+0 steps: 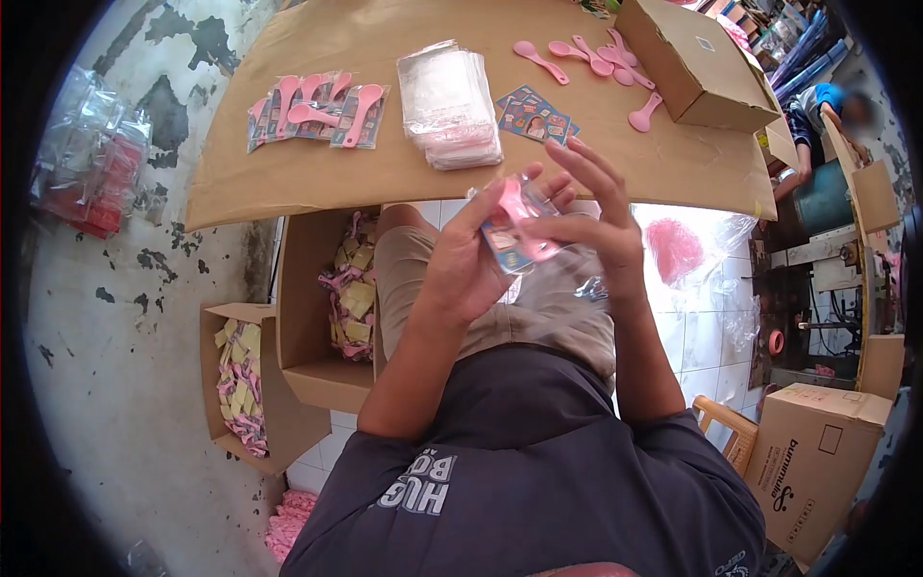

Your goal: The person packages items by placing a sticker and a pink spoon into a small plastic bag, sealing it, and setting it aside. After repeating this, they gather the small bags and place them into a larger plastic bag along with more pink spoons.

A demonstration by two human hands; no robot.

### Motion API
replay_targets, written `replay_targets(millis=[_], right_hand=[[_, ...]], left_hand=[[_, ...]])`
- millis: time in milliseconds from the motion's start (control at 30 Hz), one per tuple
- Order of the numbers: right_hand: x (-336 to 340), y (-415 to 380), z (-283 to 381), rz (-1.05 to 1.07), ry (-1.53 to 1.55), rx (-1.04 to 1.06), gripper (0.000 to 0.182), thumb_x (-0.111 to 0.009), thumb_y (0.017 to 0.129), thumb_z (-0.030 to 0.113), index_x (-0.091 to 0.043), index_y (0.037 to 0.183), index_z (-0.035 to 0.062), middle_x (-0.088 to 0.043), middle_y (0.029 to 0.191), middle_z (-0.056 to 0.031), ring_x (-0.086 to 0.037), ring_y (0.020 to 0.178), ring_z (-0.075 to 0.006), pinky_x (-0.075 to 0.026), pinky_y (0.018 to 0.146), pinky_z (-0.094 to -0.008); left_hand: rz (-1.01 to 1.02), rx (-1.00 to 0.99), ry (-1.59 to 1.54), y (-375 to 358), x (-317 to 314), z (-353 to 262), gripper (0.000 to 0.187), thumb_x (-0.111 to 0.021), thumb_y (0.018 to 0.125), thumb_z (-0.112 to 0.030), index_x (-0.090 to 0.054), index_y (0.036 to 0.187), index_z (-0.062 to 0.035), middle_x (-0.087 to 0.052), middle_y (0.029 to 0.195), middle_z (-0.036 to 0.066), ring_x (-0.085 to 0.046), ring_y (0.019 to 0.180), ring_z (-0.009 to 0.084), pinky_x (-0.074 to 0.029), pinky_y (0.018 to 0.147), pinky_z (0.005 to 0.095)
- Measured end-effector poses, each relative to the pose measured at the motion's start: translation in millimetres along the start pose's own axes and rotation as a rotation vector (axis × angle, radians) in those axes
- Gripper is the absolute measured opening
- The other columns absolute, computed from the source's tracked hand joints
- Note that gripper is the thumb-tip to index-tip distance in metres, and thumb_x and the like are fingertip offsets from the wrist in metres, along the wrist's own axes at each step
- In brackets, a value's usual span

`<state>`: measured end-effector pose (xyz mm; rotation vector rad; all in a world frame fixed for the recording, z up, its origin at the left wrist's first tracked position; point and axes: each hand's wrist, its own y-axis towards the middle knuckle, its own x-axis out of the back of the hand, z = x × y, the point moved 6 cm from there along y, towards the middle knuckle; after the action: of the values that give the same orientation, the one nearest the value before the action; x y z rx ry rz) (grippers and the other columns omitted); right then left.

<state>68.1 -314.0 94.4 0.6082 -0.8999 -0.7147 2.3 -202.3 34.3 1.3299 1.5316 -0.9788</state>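
Observation:
My left hand [469, 264] is closed around a clear plastic packet with a pink spoon [519, 204] and a blue printed card [505, 248] in it, held up over my lap. My right hand [601, 216] is beside it with fingers stretched and spread, one of them reaching across the packet and overlapping the spoon. Crinkled clear film shows under this hand, slightly blurred. On the table ahead lie a stack of clear plastic bags [447, 106] and several blue printed cards [538, 117]. Packed spoons [312, 111] lie in a group to the left.
Loose pink spoons [601, 60] lie beside a cardboard box [697, 67] on the brown table [226, 188]. Two open boxes at lower left hold filled packets [354, 298] [240, 380]. A closed carton [812, 471] stands at right. Another person [817, 111] is at far right.

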Motion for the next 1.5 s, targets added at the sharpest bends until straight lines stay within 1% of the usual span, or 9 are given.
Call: replay_targets(millis=[133,300,433,533,633,933,1000,1333,1500], right_hand=[[9.3,-17.3,-24.2,-0.171,0.668,-0.310,0.027,-0.075,0.089,0.003,-0.073,0.116,0.0019,-0.069,0.123,-0.0166,-0.065,0.116,-0.0259,-0.050,0.101,-0.0383],[1.8,-16.5,-16.1,-0.108,0.636,-0.642,0.052,-0.074,0.092,0.003,-0.053,0.139,-0.0005,-0.072,0.096,-0.0050,-0.066,0.086,-0.0089,-0.051,0.080,-0.0244],[-10.3,-30.1,-25.9,-0.130,0.659,-0.728,0.046,-0.074,0.093,0.004,-0.056,0.135,0.0005,-0.070,0.091,-0.0037,-0.065,0.083,-0.0091,-0.051,0.078,-0.0249],[2.8,-28.4,-25.5,-0.272,0.406,-0.650,0.039,-0.075,0.091,0.005,-0.061,0.127,0.0017,-0.069,0.094,-0.0066,-0.064,0.082,-0.0130,-0.051,0.075,-0.0265],[23.3,-14.8,-3.3,-0.350,-0.312,-0.178,0.030,-0.079,0.082,0.005,-0.072,0.112,0.0058,-0.067,0.116,-0.0125,-0.062,0.098,-0.0277,-0.052,0.085,-0.0370],[9.0,13.2,9.1,-0.271,-0.416,-0.020,0.025,-0.079,0.082,0.008,-0.077,0.106,0.0074,-0.066,0.126,-0.0083,-0.059,0.111,-0.0275,-0.049,0.092,-0.0401],[7.4,14.4,9.9,-0.275,-0.389,-0.005,0.023,-0.079,0.082,0.008,-0.077,0.105,0.0068,-0.066,0.125,-0.0082,-0.059,0.110,-0.0274,-0.050,0.091,-0.0401],[7.6,17.5,9.6,-0.313,-0.349,0.014,0.022,-0.077,0.077,-0.001,-0.074,0.099,0.0040,-0.069,0.115,-0.0079,-0.064,0.102,-0.0284,-0.053,0.085,-0.0393],[14.1,17.5,7.4,-0.317,-0.321,-0.014,0.020,-0.074,0.077,-0.004,-0.072,0.095,0.0035,-0.070,0.111,-0.0086,-0.066,0.100,-0.0290,-0.054,0.083,-0.0378]], left_hand=[[-0.049,-0.138,0.286,-4.5,2.2,-18.6,0.060,-0.050,0.108,-0.039,-0.038,0.151,0.0011,-0.050,0.149,0.024,-0.051,0.138,0.0307,-0.044,0.112,0.0448],[0.012,-0.230,0.741,-9.0,-21.1,-19.9,0.051,-0.063,0.103,-0.015,-0.046,0.147,0.0027,-0.065,0.134,0.016,-0.063,0.119,0.0158,-0.051,0.101,0.0306],[-0.081,-0.238,0.869,-10.8,-12.7,-19.1,0.045,-0.062,0.103,-0.011,-0.050,0.144,0.0034,-0.070,0.125,0.015,-0.067,0.109,0.0143,-0.055,0.094,0.0286],[-0.130,-0.304,0.915,-14.8,-16.4,-19.8,0.043,-0.062,0.102,-0.008,-0.053,0.143,0.0014,-0.074,0.116,0.015,-0.070,0.100,0.0124,-0.057,0.086,0.0263],[-0.143,-0.286,0.967,-20.0,-18.9,-17.1,0.046,-0.062,0.102,-0.006,-0.052,0.147,-0.0026,-0.074,0.114,0.015,-0.069,0.099,0.0101,-0.056,0.084,0.0253],[-0.088,-0.293,1.263,-29.0,-30.8,-19.9,0.061,-0.061,0.098,-0.002,-0.045,0.156,-0.0101,-0.074,0.108,0.010,-0.058,0.087,0.0008,-0.048,0.077,0.0204],[-0.053,-0.394,1.282,-29.6,-33.1,-20.4,0.063,-0.064,0.096,0.001,-0.045,0.155,-0.0069,-0.050,0.076,-0.009,-0.028,0.065,0.0001,-0.023,0.057,0.0187],[-0.052,-0.440,1.467,-34.0,-38.0,-21.7,0.067,-0.066,0.092,-0.001,-0.045,0.156,-0.0108,-0.067,0.072,-0.001,-0.037,0.062,0.0003,-0.033,0.056,0.0190],[-0.016,-0.385,1.520,-33.2,-44.6,-18.0,0.066,-0.066,0.093,0.000,-0.046,0.155,-0.0093,-0.077,0.087,0.005,-0.047,0.068,-0.0004,-0.042,0.062,0.0198]])
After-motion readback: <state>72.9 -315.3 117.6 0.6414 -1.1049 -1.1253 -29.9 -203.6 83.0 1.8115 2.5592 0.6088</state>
